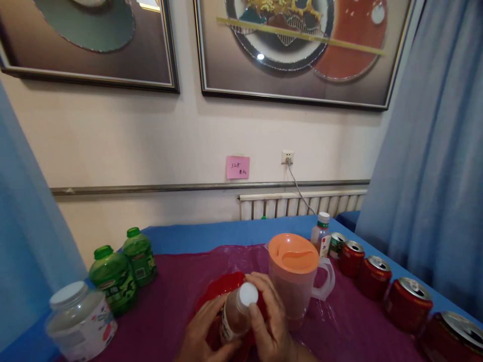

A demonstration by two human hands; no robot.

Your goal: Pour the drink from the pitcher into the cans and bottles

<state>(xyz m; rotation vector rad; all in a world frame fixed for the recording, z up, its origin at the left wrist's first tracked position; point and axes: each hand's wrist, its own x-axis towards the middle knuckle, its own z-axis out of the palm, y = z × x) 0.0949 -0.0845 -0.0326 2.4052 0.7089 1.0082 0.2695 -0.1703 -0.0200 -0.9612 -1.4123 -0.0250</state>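
Observation:
In the head view I hold a clear plastic bottle (238,312) with a white cap, tilted over a red basin (211,291). My left hand (207,332) is wrapped round the bottle's body. The fingers of my right hand (269,317) close round the bottle's top, thumb against the white cap (248,294). Just right of my hands stands a translucent pitcher (289,296) with an orange lid. Part of the basin is hidden behind my hands and the bottle.
Two green bottles (113,281) and a white-lidded jar (79,322) stand at the left. Along the right edge is a row of several cans (373,276), with a small white-capped bottle (320,234) at its far end. A purple plastic sheet (166,301) covers the blue table.

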